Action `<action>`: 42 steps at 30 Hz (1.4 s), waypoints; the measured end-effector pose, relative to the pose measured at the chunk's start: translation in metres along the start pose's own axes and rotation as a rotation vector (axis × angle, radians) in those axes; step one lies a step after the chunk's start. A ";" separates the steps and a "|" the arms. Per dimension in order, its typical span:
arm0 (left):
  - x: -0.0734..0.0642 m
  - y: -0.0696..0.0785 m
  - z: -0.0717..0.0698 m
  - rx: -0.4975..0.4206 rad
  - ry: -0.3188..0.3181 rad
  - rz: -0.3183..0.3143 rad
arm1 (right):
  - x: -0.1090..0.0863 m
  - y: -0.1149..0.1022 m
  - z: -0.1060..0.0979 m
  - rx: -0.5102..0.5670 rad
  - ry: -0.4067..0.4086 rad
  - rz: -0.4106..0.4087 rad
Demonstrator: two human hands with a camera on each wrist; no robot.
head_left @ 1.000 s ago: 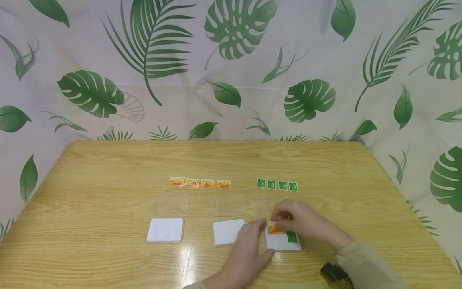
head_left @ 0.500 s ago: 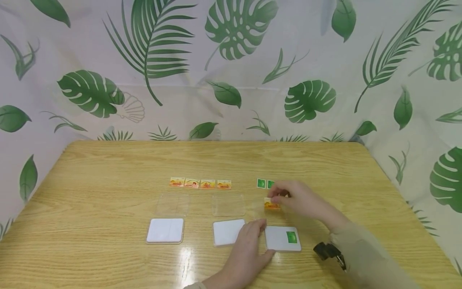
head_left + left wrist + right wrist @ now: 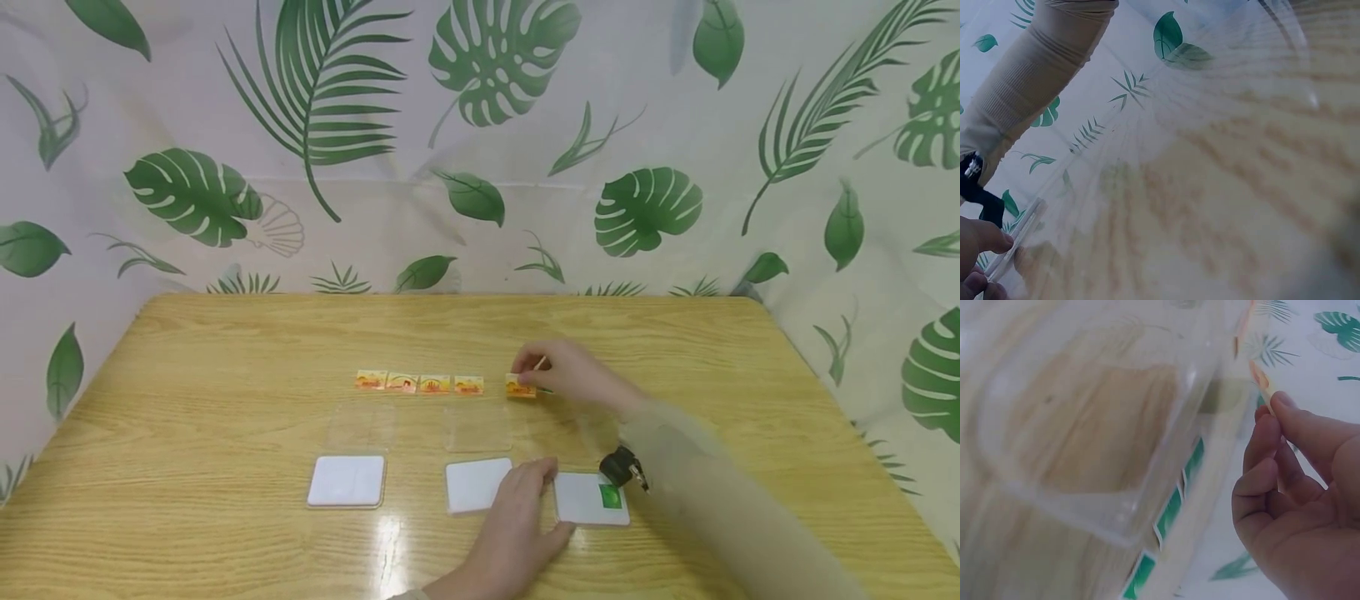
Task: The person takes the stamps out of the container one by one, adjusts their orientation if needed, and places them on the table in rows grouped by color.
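In the head view my right hand pinches a small orange-and-yellow stamp between thumb and fingertips, above the back row. The right wrist view shows this stamp edge-on at the fingertips. My left hand holds the left side of a shallow clear box with a white insert. A green stamp lies on that insert's right side. The left wrist view catches the thumb and curled fingers at the clear rim. Several green stamps lie in a row, mostly hidden from the head view.
Several orange stamps line the table's back middle. A middle white-topped box and a left one stand in front of clear lids. A dark wrist device hangs near the right box. Leaf-patterned cloth backs the table.
My right hand has lifted the orange stamp off the right box's white insert and carried it back and leftward, near the orange row's right end. My left hand has stayed in place.
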State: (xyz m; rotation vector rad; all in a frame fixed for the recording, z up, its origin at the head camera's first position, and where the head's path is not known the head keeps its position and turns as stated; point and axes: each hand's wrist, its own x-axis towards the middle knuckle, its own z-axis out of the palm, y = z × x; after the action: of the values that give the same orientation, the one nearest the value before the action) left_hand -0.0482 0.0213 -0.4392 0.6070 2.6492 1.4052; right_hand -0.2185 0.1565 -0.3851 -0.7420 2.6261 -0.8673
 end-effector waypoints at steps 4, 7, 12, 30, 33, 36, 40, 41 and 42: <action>-0.001 0.000 0.001 -0.003 0.003 0.009 | 0.012 0.000 0.006 0.007 -0.023 0.001; -0.001 0.000 0.001 0.002 0.007 0.018 | 0.019 0.000 0.009 -0.003 -0.033 0.000; -0.001 0.000 0.001 0.009 0.015 0.032 | 0.024 -0.001 0.011 0.002 -0.044 -0.021; -0.001 -0.001 0.001 0.014 0.005 0.035 | 0.034 -0.007 0.015 -0.061 -0.087 0.016; -0.001 -0.001 0.001 0.021 0.008 0.039 | 0.035 -0.006 0.015 -0.067 -0.089 0.018; -0.001 -0.001 0.000 0.023 0.007 0.038 | 0.035 -0.007 0.014 -0.074 -0.091 0.008; -0.001 -0.001 0.000 0.020 0.001 0.035 | 0.035 -0.010 0.014 -0.084 -0.088 -0.009; 0.000 -0.001 0.000 0.019 -0.001 0.034 | 0.035 -0.010 0.014 -0.087 -0.086 -0.012; 0.000 -0.001 0.000 0.020 -0.001 0.033 | 0.035 -0.011 0.014 -0.089 -0.084 -0.010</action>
State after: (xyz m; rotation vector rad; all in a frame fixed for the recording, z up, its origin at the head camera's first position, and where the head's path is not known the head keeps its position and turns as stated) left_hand -0.0484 0.0201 -0.4402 0.6569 2.6672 1.3881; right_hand -0.2376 0.1237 -0.3925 -0.7971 2.6028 -0.7093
